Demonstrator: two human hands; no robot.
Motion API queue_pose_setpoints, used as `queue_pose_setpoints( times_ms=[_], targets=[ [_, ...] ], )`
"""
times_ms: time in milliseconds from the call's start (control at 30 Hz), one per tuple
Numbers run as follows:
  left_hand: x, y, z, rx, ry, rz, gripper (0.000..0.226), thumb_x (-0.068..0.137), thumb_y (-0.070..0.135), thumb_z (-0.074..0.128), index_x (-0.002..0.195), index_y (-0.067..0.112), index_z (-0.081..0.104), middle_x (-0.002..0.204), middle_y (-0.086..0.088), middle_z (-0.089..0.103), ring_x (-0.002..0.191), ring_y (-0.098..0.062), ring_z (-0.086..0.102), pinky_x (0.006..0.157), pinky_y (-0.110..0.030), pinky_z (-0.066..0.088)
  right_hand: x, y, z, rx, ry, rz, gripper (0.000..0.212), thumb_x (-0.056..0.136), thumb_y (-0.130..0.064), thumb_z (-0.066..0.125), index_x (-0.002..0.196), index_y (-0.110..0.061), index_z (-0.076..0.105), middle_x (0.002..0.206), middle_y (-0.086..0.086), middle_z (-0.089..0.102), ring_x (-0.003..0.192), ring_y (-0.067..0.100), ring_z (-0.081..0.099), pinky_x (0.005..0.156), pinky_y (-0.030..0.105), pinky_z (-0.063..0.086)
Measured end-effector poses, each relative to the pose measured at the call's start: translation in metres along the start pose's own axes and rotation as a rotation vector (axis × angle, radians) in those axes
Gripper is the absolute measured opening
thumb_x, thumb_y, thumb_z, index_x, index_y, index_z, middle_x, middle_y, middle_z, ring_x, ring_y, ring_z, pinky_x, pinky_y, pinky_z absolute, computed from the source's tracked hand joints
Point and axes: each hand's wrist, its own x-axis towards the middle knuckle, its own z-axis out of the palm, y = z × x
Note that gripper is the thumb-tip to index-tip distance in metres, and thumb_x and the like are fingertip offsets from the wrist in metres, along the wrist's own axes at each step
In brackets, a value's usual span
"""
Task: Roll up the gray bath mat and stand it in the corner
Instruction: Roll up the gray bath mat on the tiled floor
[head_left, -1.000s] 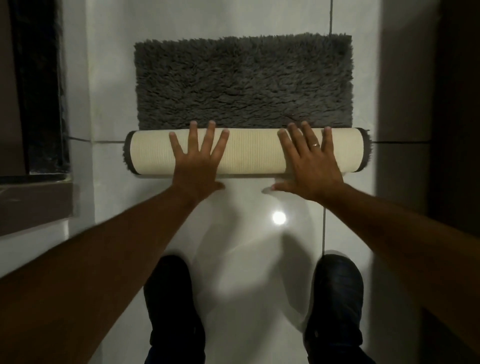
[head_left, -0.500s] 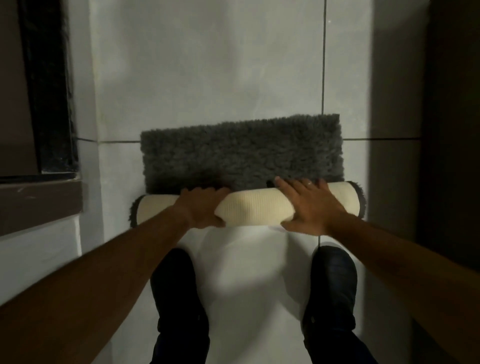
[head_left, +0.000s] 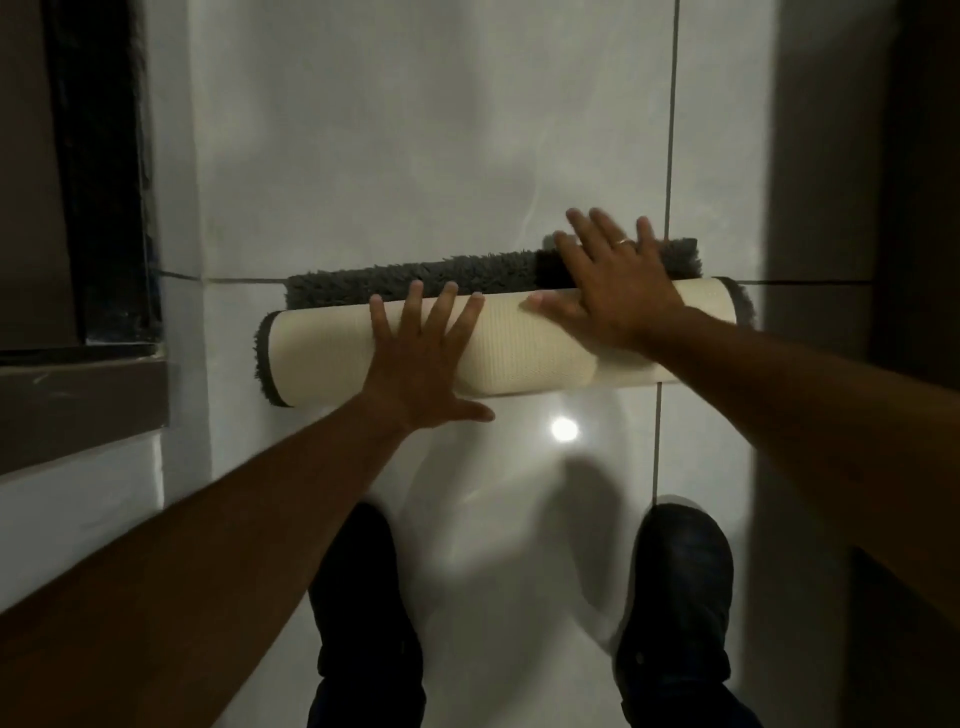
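Note:
The gray bath mat (head_left: 524, 343) lies on the white floor as a thick roll with its cream ribbed backing outward. Only a narrow strip of shaggy gray pile (head_left: 415, 278) stays flat beyond the roll. My left hand (head_left: 423, 358) presses flat on the roll's middle, fingers spread. My right hand (head_left: 613, 280) lies flat over the roll's right part, its fingers reaching past the far gray edge. Neither hand grips the mat.
Glossy white floor tiles (head_left: 415, 156) stretch ahead with a lamp's glare (head_left: 563, 429) near the roll. A dark doorway and brown threshold (head_left: 78, 395) border the left. A dark wall (head_left: 857, 156) runs along the right. My two dark shoes (head_left: 363, 597) stand behind the roll.
The roll has been pushed farther away and grown thicker; the flat gray strip shrank to a thin band. Both hands went from curled over the roll to flat and spread.

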Motion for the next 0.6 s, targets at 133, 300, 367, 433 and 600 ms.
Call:
queue_pose_setpoints(
  times_ms=[133, 300, 367, 433, 600],
  targets=[
    [0.049, -0.029, -0.009, -0.088, -0.073, 0.017, 0.146, 0.042, 0.095, 0.056, 0.154, 0.028, -0.007, 0.166, -0.007, 0.01, 0.149, -0.041, 0.007, 0.108, -0.078, 0.007, 0.03, -0.011, -0.006, 0.085, -0.237, -0.195, 0.129, 0.064, -0.101, 0.028, 0.158, -0.015, 0.009, 0.166, 0.011, 0.018, 0.151, 0.03, 0.02, 0.121, 0.059, 0.013],
    [0.078, -0.049, -0.017, -0.188, -0.24, 0.056, 0.153, 0.027, 0.099, 0.055, 0.151, 0.035, -0.008, 0.166, -0.001, 0.01, 0.15, -0.037, 0.007, 0.109, -0.075, 0.002, 0.073, -0.014, -0.01, 0.294, -0.505, -0.111, 0.137, 0.042, -0.098, 0.059, 0.153, -0.027, 0.022, 0.152, 0.001, 0.045, 0.133, 0.027, 0.047, 0.112, 0.052, 0.037],
    [0.079, -0.049, -0.017, -0.197, -0.245, 0.066, 0.152, 0.029, 0.097, 0.059, 0.151, 0.036, -0.008, 0.166, -0.002, 0.009, 0.15, -0.037, 0.007, 0.109, -0.074, 0.002, 0.076, -0.014, -0.009, 0.311, -0.536, -0.123, 0.132, 0.041, -0.096, 0.063, 0.149, -0.027, 0.029, 0.146, 0.001, 0.051, 0.127, 0.026, 0.051, 0.108, 0.051, 0.042],
    [0.073, -0.046, -0.018, -0.164, -0.204, 0.08, 0.151, 0.034, 0.093, 0.064, 0.152, 0.032, -0.007, 0.166, -0.004, 0.011, 0.149, -0.039, 0.011, 0.108, -0.076, 0.006, 0.072, -0.017, -0.01, 0.25, -0.48, -0.132, 0.13, 0.041, -0.095, 0.063, 0.148, -0.027, 0.033, 0.143, 0.004, 0.051, 0.126, 0.028, 0.05, 0.106, 0.052, 0.042],
    [0.037, -0.029, -0.014, -0.033, -0.017, 0.088, 0.134, 0.055, 0.084, 0.066, 0.156, 0.024, 0.001, 0.165, -0.009, 0.014, 0.149, -0.038, 0.014, 0.11, -0.072, 0.018, 0.069, -0.04, -0.016, -0.002, -0.472, -0.172, 0.13, 0.041, -0.09, 0.07, 0.148, -0.024, 0.036, 0.14, 0.009, 0.043, 0.128, 0.031, 0.04, 0.105, 0.05, 0.036]
  ],
)
